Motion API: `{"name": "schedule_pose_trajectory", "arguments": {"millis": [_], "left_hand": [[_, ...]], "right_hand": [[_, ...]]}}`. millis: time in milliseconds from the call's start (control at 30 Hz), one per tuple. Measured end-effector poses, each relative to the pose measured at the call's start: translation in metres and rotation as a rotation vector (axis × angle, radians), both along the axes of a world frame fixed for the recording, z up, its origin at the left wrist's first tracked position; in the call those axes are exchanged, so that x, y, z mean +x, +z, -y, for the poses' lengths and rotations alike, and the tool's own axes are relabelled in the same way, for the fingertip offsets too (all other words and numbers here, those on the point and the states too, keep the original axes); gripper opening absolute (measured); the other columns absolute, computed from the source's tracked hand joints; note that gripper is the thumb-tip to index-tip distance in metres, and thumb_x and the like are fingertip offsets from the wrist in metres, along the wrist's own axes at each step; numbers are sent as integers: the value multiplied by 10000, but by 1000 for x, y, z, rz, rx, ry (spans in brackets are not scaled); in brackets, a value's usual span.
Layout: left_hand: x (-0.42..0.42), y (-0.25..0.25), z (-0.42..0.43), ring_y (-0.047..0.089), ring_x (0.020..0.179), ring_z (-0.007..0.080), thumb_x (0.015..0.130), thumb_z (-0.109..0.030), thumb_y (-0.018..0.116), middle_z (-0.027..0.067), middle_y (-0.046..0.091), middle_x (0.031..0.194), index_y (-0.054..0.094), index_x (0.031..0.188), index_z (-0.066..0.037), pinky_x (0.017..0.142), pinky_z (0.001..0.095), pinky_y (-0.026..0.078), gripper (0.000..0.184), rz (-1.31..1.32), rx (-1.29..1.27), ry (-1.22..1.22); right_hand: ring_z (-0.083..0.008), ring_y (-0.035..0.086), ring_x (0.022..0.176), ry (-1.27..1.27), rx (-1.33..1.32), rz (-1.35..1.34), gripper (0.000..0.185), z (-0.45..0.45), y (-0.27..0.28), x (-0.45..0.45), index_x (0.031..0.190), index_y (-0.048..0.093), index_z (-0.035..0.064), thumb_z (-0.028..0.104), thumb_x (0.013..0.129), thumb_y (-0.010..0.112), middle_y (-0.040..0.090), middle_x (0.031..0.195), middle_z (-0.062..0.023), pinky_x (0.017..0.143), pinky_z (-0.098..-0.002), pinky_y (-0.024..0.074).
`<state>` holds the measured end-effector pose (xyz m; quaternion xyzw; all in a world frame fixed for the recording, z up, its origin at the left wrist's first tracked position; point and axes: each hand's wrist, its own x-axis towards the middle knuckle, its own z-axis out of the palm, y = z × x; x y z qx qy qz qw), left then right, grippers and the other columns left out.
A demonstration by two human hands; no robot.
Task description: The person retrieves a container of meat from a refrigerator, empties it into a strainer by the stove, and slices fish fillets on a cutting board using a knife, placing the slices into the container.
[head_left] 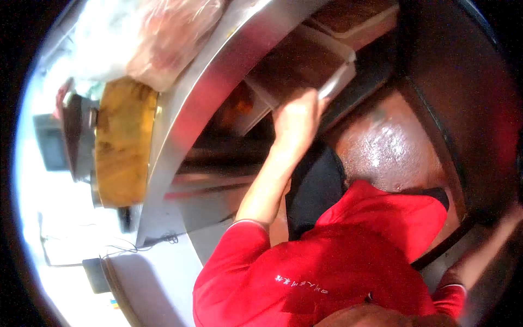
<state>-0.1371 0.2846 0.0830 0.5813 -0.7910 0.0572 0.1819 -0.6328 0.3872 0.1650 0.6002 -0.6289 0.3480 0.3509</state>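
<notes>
My left hand (pixel 297 120) reaches under a steel counter. Its fingers are closed on the near edge of a pale-rimmed rectangular container (pixel 340 79), which appears to be a plastic bin; its brownish inside is too blurred to make out. Beside it stands another container (pixel 239 109) with something orange in it, and a further bin (pixel 365 27) lies beyond. At the far right edge, my right forearm (pixel 485 250) stretches outward. Blur and shadow hide the fingers of that hand, and I cannot see whether they touch anything.
A steel counter edge (pixel 204 82) curves above the bins. On top are clear plastic bags (pixel 169 38) and a stained yellowish wooden block (pixel 125 141). Thin cables (pixel 131 248) hang near a white surface. The brown floor (pixel 387 141) shines as if wet, and a dark panel (pixel 457 82) stands on the right.
</notes>
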Motion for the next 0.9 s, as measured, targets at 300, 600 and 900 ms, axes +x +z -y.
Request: {"name": "schedule_pose_trajectory", "arguments": {"millis": [300, 600, 900], "left_hand": [[-46, 16, -34, 668, 703, 343, 858, -178, 779, 137, 611, 766, 589, 826, -56, 622, 462, 553, 228, -63, -80, -120], [-52, 1, -36, 664, 725, 296, 854, -87, 633, 121, 610, 808, 581, 837, -47, 599, 416, 571, 68, -83, -117, -188], [68, 15, -35, 620, 1034, 281, 896, -72, 765, 125, 672, 1053, 700, 1076, -8, 955, 413, 501, 201, -321, -396, 82]], "right_hand": [[-254, 556, 1320, 906, 889, 1970, 896, 64, -154, 289, 1651, 161, 57, 379, 1010, 697, 463, 1560, -199, 1004, -402, 524], [-250, 592, 1222, 893, 669, 2157, 754, 89, -123, 331, 1547, 269, -15, 195, 966, 701, 584, 1350, -170, 1066, -371, 474], [-263, 605, 1181, 954, 737, 2211, 670, 101, -151, 313, 1510, 354, -4, 84, 885, 581, 575, 1330, -173, 1011, -402, 515]]}}
